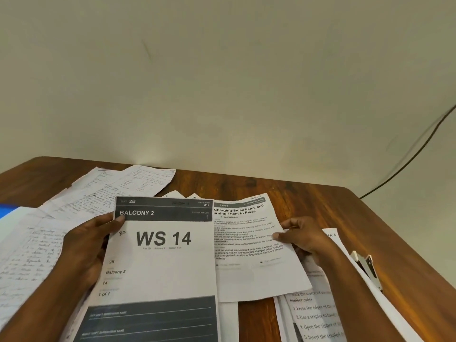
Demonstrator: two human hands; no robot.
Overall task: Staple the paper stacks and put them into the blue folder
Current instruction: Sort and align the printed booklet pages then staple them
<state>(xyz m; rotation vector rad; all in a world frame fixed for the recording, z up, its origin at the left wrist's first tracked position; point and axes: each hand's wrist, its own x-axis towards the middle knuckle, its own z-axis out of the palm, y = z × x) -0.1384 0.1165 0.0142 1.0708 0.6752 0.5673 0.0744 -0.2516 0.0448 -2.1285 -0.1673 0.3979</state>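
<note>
I judge I'm gathering sheets into a stack: my left hand (84, 248) pinches the white printed "WS 14" sheet (160, 262) at its left edge, and my right hand (306, 239) pinches the white printed "Charging Small Items" sheet (251, 245) beside it. Next I must square their edges, then reach the metal stapler (367, 269) lying near my right wrist. The blue folder (7, 211) shows only as a corner at far left; I cannot see what it holds.

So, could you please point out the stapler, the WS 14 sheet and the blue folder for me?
stapler (367, 267): head view, on its metal body at the table's right side.
WS 14 sheet (162, 262): head view, on the white area below the large print.
blue folder (6, 211): head view, on the blue corner at the left edge.
</note>
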